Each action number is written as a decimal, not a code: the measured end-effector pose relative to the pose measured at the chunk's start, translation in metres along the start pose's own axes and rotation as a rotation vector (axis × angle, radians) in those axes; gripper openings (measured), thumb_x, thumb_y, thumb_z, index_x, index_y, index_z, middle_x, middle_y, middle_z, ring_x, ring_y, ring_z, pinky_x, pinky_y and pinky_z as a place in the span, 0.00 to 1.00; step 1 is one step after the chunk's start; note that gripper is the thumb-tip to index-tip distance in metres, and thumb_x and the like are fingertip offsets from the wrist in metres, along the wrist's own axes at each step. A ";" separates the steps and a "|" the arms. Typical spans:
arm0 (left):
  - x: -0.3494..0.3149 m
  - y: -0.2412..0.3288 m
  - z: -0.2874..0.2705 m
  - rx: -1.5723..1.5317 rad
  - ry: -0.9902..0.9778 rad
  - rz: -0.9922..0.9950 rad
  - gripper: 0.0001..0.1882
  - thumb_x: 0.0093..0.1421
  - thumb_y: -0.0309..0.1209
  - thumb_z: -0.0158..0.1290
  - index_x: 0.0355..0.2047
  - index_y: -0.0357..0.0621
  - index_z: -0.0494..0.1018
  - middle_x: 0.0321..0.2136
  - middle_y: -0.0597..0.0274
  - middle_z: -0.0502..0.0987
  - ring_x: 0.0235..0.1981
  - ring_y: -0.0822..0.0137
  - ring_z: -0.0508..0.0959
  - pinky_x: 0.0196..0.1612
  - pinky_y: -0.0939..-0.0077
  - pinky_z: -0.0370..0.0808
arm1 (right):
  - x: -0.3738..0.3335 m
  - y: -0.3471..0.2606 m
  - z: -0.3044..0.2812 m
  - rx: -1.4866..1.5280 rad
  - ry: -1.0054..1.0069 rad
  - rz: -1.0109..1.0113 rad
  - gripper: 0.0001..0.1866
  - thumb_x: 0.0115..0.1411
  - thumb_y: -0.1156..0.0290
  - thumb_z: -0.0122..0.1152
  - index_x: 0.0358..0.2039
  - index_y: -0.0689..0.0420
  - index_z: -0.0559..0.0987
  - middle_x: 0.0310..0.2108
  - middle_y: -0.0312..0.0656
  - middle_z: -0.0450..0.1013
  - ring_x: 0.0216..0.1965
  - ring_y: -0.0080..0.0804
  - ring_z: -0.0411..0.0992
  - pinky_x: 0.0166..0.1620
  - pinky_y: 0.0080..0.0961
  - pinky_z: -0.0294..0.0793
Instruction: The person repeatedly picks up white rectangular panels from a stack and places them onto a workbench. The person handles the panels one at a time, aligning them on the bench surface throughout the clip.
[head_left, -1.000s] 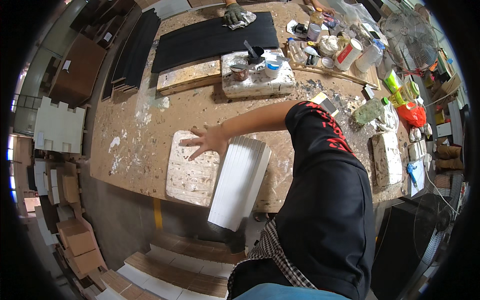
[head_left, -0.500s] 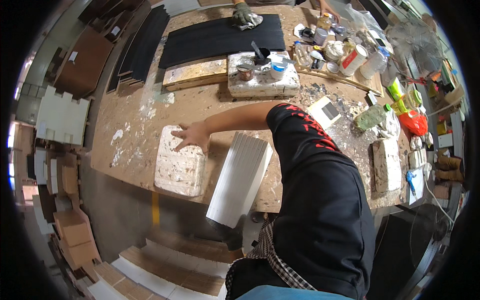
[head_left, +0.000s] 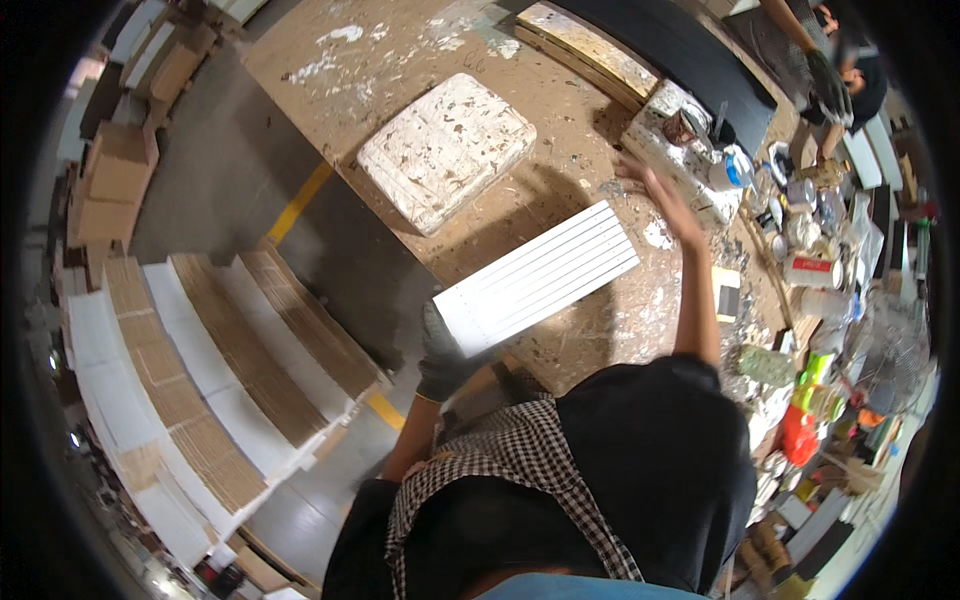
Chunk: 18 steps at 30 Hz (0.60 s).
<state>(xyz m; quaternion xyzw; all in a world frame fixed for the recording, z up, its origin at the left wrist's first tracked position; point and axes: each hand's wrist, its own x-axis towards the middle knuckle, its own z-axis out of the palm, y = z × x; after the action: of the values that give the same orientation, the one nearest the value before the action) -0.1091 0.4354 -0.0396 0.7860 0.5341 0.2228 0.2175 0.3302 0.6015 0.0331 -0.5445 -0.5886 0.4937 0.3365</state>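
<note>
Boards in gloved left hand; wide-spread right hand now away from block

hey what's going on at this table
The person's grey-gloved left hand grips the near end of a white rectangular piece with dark lengthwise lines, at the edge of a paint-stained brown worktable. The bare right hand is empty and blurred, near a paint-spattered white block bearing cups; whether it touches anything is unclear. A brown-speckled white rounded slab lies on the table. At upper right, another person's dark-gloved hand shows.
</note>
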 end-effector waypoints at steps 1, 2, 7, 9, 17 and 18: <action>0.005 0.000 0.002 0.045 0.078 0.107 0.55 0.49 0.56 0.70 0.64 0.30 0.57 0.56 0.41 0.69 0.56 0.48 0.71 0.64 0.52 0.63 | -0.027 0.014 0.019 0.165 0.024 -0.007 0.41 0.71 0.35 0.36 0.69 0.55 0.66 0.68 0.47 0.64 0.69 0.43 0.61 0.70 0.46 0.59; 0.010 0.001 0.002 0.031 0.066 0.137 0.53 0.50 0.55 0.69 0.63 0.31 0.58 0.56 0.42 0.70 0.56 0.49 0.71 0.64 0.52 0.63 | -0.053 0.029 0.036 0.346 0.098 0.058 0.41 0.71 0.35 0.34 0.69 0.55 0.66 0.69 0.47 0.63 0.71 0.44 0.59 0.73 0.44 0.53; 0.016 0.014 -0.006 -0.418 0.032 -0.069 0.46 0.49 0.46 0.72 0.60 0.36 0.60 0.50 0.49 0.73 0.54 0.56 0.74 0.59 0.57 0.70 | -0.081 0.086 0.103 0.754 0.393 0.106 0.37 0.72 0.45 0.37 0.69 0.63 0.65 0.68 0.45 0.65 0.68 0.39 0.61 0.69 0.35 0.54; 0.015 0.018 -0.008 -0.435 0.066 -0.085 0.45 0.49 0.44 0.73 0.58 0.38 0.59 0.50 0.50 0.73 0.51 0.59 0.75 0.55 0.60 0.73 | -0.069 0.092 0.108 0.760 0.445 0.231 0.40 0.71 0.42 0.39 0.66 0.66 0.67 0.64 0.46 0.69 0.65 0.38 0.65 0.68 0.34 0.58; 0.041 0.028 -0.010 -0.682 0.197 -0.285 0.55 0.43 0.44 0.77 0.62 0.36 0.52 0.56 0.49 0.66 0.58 0.55 0.69 0.61 0.58 0.67 | 0.029 0.056 0.097 0.481 0.302 0.112 0.47 0.70 0.34 0.29 0.66 0.68 0.66 0.65 0.55 0.66 0.67 0.47 0.63 0.70 0.37 0.53; 0.050 0.026 -0.011 -0.755 0.211 -0.349 0.57 0.43 0.43 0.77 0.63 0.36 0.51 0.57 0.48 0.64 0.59 0.54 0.68 0.62 0.58 0.66 | 0.044 0.053 0.097 0.473 0.299 0.146 0.51 0.67 0.30 0.31 0.67 0.69 0.65 0.66 0.57 0.66 0.66 0.49 0.64 0.70 0.39 0.55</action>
<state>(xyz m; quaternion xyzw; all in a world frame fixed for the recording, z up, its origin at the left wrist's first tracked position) -0.0796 0.4744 -0.0095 0.5219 0.5596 0.4417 0.4685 0.2483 0.6193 -0.0512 -0.5585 -0.3601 0.5544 0.5010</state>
